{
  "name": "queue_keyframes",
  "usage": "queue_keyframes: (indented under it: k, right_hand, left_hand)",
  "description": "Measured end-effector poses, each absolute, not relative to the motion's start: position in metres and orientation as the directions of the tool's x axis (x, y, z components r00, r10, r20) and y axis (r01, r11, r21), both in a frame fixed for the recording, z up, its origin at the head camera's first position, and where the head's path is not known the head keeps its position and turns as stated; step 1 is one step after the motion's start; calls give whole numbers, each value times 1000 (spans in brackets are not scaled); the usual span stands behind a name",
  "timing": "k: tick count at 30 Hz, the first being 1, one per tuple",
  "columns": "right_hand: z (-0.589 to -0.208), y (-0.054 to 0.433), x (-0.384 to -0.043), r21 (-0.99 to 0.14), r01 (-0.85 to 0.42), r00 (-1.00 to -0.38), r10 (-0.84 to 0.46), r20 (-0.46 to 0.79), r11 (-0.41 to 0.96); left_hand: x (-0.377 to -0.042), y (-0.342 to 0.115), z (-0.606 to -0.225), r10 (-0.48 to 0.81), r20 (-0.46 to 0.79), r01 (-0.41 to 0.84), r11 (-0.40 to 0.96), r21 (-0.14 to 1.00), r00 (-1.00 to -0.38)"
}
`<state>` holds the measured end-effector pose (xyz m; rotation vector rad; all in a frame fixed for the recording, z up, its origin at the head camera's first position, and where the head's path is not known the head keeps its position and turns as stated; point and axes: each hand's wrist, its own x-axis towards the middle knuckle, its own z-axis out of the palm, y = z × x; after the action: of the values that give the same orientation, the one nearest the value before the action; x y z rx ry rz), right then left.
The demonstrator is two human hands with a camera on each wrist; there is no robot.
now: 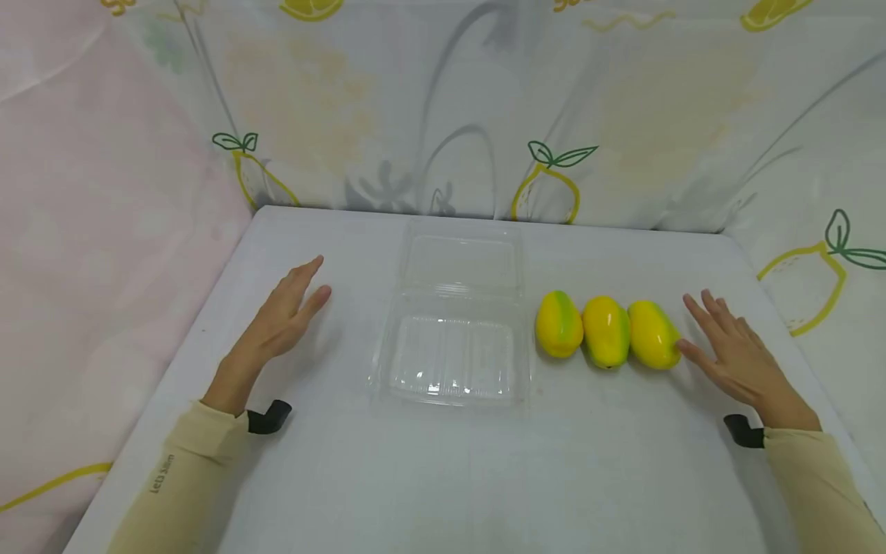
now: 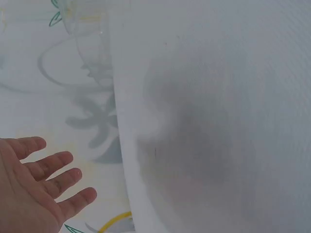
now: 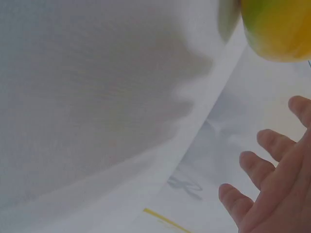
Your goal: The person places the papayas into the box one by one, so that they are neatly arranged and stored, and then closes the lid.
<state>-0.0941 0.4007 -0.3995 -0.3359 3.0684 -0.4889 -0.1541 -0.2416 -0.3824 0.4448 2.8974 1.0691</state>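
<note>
Three yellow-green mangoes stand in a row on the white table: a left mango (image 1: 559, 324), a middle mango (image 1: 606, 332) and a right mango (image 1: 654, 335). To their left lies a clear plastic clamshell box (image 1: 453, 358), its lid (image 1: 462, 261) folded back toward the far edge. My right hand (image 1: 737, 358) hovers beside the right mango with fingers spread, its thumb tip overlapping the fruit's edge in the head view. That mango (image 3: 277, 29) shows at the top of the right wrist view. Left of the box my left hand (image 1: 284, 312) is held with straight fingers, holding nothing.
The white table (image 1: 471, 477) ends at a far edge against a hanging cloth (image 1: 450, 100) printed with lemons. Pinkish cloth (image 1: 104, 231) hangs along the left side. A black wrist mount (image 1: 270, 417) sticks out from the left sleeve, another mount (image 1: 744, 431) from the right.
</note>
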Motion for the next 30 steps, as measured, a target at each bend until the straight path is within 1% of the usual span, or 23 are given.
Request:
queue_keyframes:
  k: [2, 7, 9, 13, 17, 24, 30]
  right_hand:
    - [-400, 399, -94, -334, -230, -972, -235, 27, 914]
    - [-403, 395, -96, -453, -292, -952, -304, 48, 842]
    - [-404, 393, -97, -503, -292, -948, -317, 39, 813]
    - [-405, 390, -98, -569, -268, -947, -322, 5, 778]
    - [-405, 386, -98, -596, -260, -944, -330, -8, 759]
    - [-406, 382, -99, -625, -229, -945, -325, -41, 746]
    - [-405, 379, -99, -640, -190, -947, -311, -81, 744]
  left_hand:
    - [-155, -238, -384, 301, 68, 261, 670, 694, -951]
    - [-156, -229, -388, 361, 39, 239, 527, 815, -932]
    - [-157, -226, -389, 384, 15, 214, 481, 850, -923]
    - [-158, -221, -394, 434, -34, 162, 407, 899, -900]
    - [-161, -217, -401, 495, -44, 135, 321, 937, -868]
    - [-168, -207, -412, 607, -16, 109, 169, 980, -794]
    - [-171, -200, -421, 663, 15, 109, 101, 989, -748]
